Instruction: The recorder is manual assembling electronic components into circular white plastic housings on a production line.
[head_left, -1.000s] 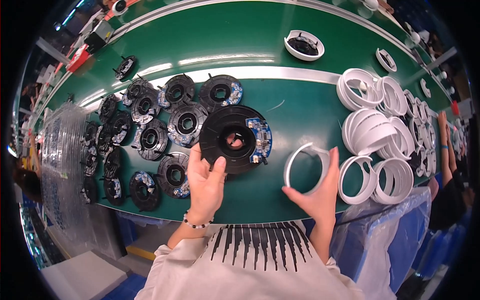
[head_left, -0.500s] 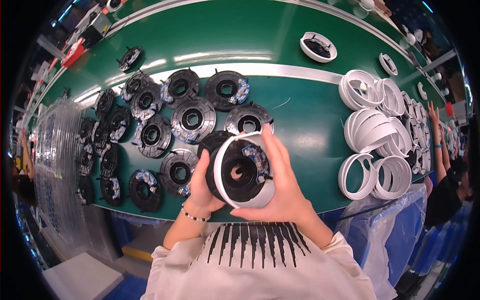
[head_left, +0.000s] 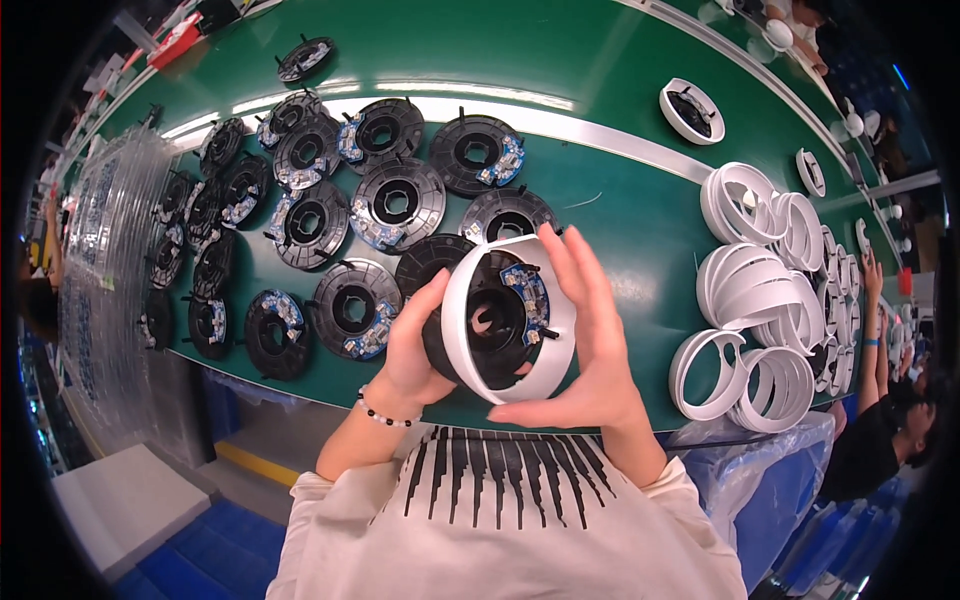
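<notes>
Before me I hold a white plastic ring housing [head_left: 457, 325] with a black round disc [head_left: 508, 345] inside it. A curved blue circuit board [head_left: 528, 290] sits on the disc, and a fingertip shows through its centre hole. My left hand [head_left: 408, 355] is closed round the left side, fingers mostly hidden behind the part. My right hand [head_left: 598, 365] grips the right side, with its thumb under the lower rim and its fingers up along the far edge. The housing is tilted, its open face turned to the right.
Several black discs with circuit boards [head_left: 398, 205] lie on the green bench [head_left: 600, 260] at left. Stacked white rings [head_left: 745, 285] stand at right. Beyond a pale rail lies another ring with a disc [head_left: 692, 112]. Clear plastic trays [head_left: 110, 270] are piled far left. A person [head_left: 880, 430] works at far right.
The view has shifted and tilted. The housing has turned a little more to the right in my hands, showing more of its left outer wall. Both hands keep their hold.
</notes>
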